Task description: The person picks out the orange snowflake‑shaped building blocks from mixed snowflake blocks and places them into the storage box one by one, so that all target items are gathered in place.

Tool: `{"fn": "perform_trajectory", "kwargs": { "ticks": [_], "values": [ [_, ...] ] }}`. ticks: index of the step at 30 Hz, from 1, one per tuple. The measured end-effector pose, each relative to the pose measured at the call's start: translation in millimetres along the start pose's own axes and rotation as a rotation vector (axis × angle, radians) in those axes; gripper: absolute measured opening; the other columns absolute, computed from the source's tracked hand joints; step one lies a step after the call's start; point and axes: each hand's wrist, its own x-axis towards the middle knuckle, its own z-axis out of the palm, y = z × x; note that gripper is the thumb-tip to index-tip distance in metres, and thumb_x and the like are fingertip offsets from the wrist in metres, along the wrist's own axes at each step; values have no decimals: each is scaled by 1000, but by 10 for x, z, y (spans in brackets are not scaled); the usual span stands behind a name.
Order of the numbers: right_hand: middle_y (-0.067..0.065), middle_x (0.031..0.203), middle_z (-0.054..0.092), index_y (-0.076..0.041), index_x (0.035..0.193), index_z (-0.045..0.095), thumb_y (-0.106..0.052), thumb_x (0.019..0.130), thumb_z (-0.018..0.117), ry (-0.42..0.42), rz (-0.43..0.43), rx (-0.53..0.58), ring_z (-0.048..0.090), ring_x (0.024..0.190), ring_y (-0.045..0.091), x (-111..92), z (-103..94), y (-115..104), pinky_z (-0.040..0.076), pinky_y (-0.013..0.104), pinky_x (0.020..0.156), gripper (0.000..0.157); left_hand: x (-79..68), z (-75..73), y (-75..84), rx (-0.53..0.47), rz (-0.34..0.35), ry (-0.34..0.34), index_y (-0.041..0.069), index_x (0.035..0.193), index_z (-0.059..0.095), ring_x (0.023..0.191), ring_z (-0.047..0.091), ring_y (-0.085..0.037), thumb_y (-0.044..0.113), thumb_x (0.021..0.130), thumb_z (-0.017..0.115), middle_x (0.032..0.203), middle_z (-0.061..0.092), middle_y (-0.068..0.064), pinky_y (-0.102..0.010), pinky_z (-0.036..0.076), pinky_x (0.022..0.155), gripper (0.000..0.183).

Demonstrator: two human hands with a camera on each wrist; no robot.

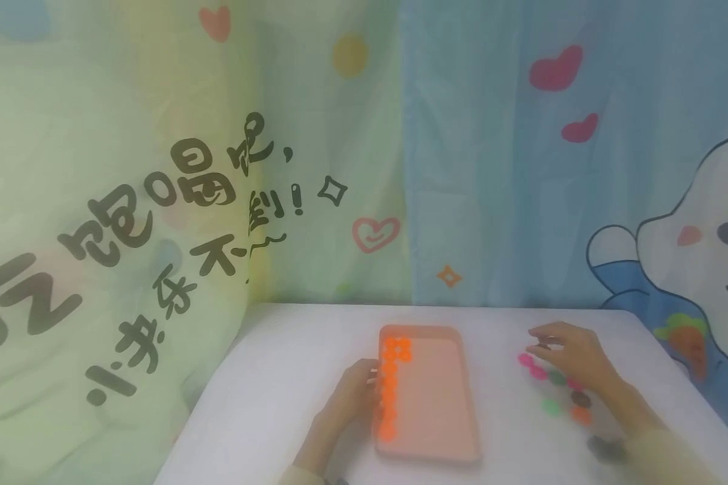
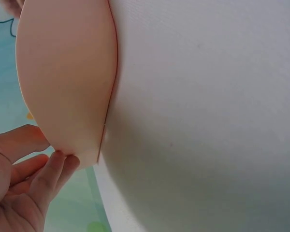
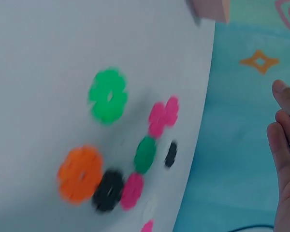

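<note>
Beside the long left wall of a pale pink tray, my left hand holds its edge. In the left wrist view, the left fingertips press the tray's outer side near a corner, with the thumb around the rim. Orange flower-shaped pieces line the tray's left side, some doubled at the far end. My right hand hovers over loose pieces, thumb and fingers apart. A small dark piece appears between them in the head view; the right wrist view shows it on the table, away from the fingers.
Loose flower pieces lie right of the tray: pink, dark green, black, orange and bright green. A blurred dark cluster sits nearer by the right forearm. Printed curtains hang behind the white table.
</note>
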Motion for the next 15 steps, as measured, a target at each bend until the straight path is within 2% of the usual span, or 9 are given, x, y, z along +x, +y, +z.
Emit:
{"fn": "perform_trajectory", "kwargs": {
  "ticks": [3,7,9,12,14,15],
  "values": [
    [13,109,70,-8,113,70,-33,84,77,-35,62,-14,67,97,34,-99,-102,39,59,42,77,39,-11,-1,-9,-22,-3,-4,2,135,49,119,57,-32,3,91,64,132,56,-15,-47,49,99,47],
    [19,116,66,-5,118,67,-35,85,75,-120,150,-13,64,102,39,-221,-219,39,58,50,79,45,-21,-3,-27,-53,9,-4,2,135,49,119,56,-32,4,91,64,131,57,-14,-47,49,99,46],
    [21,117,65,-4,120,66,-36,85,75,-147,174,-23,63,103,41,-273,-249,58,56,54,80,48,-22,0,-34,-96,20,-11,1,134,49,119,56,-33,3,92,63,131,57,-15,-48,48,100,45],
    [21,118,64,-5,120,66,-41,83,76,-161,197,-38,63,104,40,-343,-258,115,55,55,82,52,-18,4,-46,-65,17,4,2,133,50,118,57,-32,7,92,64,129,58,-14,-48,49,98,43],
    [20,117,65,-6,119,67,-41,83,76,-167,198,-44,63,103,39,-391,-257,151,55,56,82,51,-13,6,-55,-85,24,-2,2,133,51,118,57,-33,6,92,64,129,58,-15,-48,49,98,42],
    [20,117,65,-6,118,68,-41,83,76,-175,201,-45,64,102,39,-417,-256,165,55,56,82,50,-14,6,-60,-63,17,4,3,133,51,118,57,-31,8,93,64,129,59,-13,-47,50,98,42]
  ]
}}
